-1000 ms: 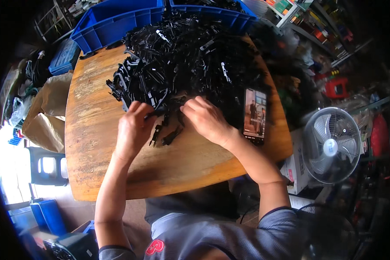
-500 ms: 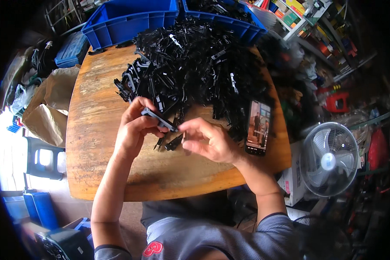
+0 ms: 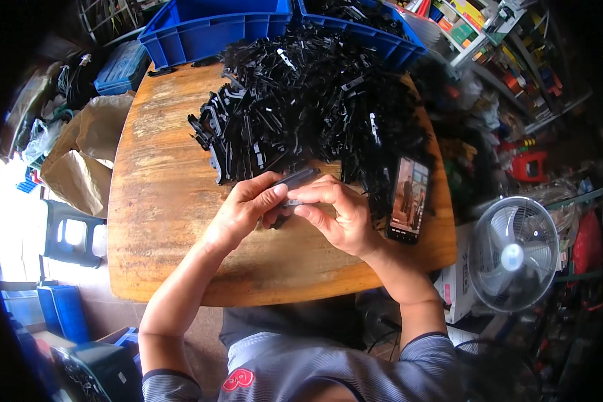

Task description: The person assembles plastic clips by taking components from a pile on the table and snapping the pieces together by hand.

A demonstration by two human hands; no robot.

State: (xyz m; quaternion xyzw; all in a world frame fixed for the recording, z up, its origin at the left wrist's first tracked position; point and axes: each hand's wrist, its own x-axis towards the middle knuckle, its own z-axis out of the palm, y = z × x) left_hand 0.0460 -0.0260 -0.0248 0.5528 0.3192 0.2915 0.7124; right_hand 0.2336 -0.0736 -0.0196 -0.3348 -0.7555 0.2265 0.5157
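Note:
My left hand (image 3: 241, 208) is closed around a long, narrow black plastic part (image 3: 300, 177), whose far end points up and to the right. Close against it, my right hand (image 3: 345, 218) pinches a small greyish piece (image 3: 291, 202) between thumb and fingers. Both hands meet over the near middle of the wooden table (image 3: 161, 221). Fingers partly cover both pieces, so I cannot tell whether they are joined. Just beyond the hands spreads a large heap of similar black plastic parts (image 3: 315, 100), with a few white or silvery ones among them.
A phone (image 3: 409, 194) with a lit screen lies right of my right hand. Two blue crates (image 3: 214, 40) stand at the far edge, the right one holding black parts. Right of the table is a fan (image 3: 512, 254); to the left are a paper sack (image 3: 80, 181) and a grey stool (image 3: 74, 231).
The black part has swung from pointing down-right to pointing up-right. My hands have come together, and the right fingers now pinch a greyish piece against it. The view has shifted slightly.

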